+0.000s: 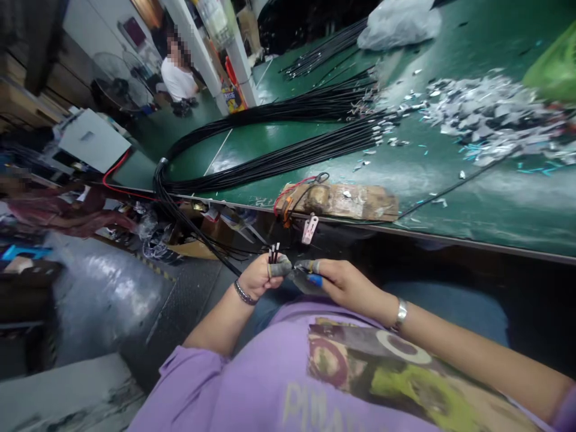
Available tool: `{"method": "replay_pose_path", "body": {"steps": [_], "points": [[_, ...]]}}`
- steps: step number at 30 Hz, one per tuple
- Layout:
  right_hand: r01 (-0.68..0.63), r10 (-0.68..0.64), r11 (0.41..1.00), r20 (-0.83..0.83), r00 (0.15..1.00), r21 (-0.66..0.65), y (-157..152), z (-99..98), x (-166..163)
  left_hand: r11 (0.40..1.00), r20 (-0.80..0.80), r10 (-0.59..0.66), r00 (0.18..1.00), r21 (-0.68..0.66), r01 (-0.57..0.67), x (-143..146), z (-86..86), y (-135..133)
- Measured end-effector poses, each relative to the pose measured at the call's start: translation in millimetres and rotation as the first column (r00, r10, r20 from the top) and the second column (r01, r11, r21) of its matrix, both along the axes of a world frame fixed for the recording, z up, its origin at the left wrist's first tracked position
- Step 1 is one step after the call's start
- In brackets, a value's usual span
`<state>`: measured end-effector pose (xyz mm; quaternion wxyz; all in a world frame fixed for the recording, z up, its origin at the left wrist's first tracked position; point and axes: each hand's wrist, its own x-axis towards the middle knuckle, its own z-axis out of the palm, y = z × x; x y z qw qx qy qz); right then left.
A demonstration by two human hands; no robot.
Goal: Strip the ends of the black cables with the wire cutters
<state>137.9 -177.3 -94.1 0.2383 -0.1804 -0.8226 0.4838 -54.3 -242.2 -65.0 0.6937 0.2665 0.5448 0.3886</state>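
My left hand (260,276) is closed around the ends of a few thin black cables (273,253), whose red and white tips stick up above my taped fingertips. My right hand (342,283) is closed in a pinch right beside it, holding a small dark tool with a blue handle (310,279) against the cable ends. Both hands are held in front of my chest, below the table edge. The cables trail down to the left from a big bundle of black cables (288,159) lying across the green table (472,198).
A wooden block (355,201) with red and black wires (297,189) sits on the table edge above my hands. Heaps of cut scraps (486,117) and a plastic bag (398,24) lie at the far right. A person in white (177,75) sits at the back left.
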Motion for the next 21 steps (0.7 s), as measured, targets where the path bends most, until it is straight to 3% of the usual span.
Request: {"method": "replay_pose_path", "body": {"steps": [6, 9, 12, 14, 16, 19, 20, 21], "points": [[0.117, -0.115, 0.988, -0.024, 0.993, 0.098, -2, -0.4, 2, 1.000, -0.009, -0.006, 1.000, 0.008, 0.006, 2, -6.4, 0], [0.181, -0.175, 0.977, -0.061, 0.983, 0.114, -2, 1.8, 3, 0.996, -0.060, -0.074, 0.995, 0.045, 0.077, 5, -7.3, 2], [0.178, -0.177, 0.984, -0.051, 0.983, 0.019, -2, 4.6, 1, 0.987, -0.161, -0.131, 0.978, 0.071, 0.144, 10, -5.3, 4], [0.179, -0.187, 0.970, -0.035, 0.982, -0.167, -1, 6.2, 0, 0.981, -0.261, -0.128, 0.957, 0.106, 0.160, 15, -4.3, 3], [0.156, -0.178, 0.877, -0.006, 0.984, -0.455, -2, 7.1, -2, 0.965, -0.394, -0.061, 0.917, 0.212, 0.155, 21, -5.7, 1], [0.093, -0.120, 0.543, 0.033, 0.992, -0.834, -3, 7.4, -1, 0.884, -0.567, 0.127, 0.814, 0.437, 0.167, 29, -12.2, -3], [0.078, -0.101, 0.447, 0.037, 0.994, -0.891, -3, 7.3, 0, 0.859, -0.595, 0.169, 0.786, 0.481, 0.179, 31, -14.6, -4], [0.073, -0.092, 0.394, 0.040, 0.995, -0.916, -3, 7.2, 2, 0.846, -0.605, 0.186, 0.774, 0.499, 0.187, 33, -16.4, -4]]}}
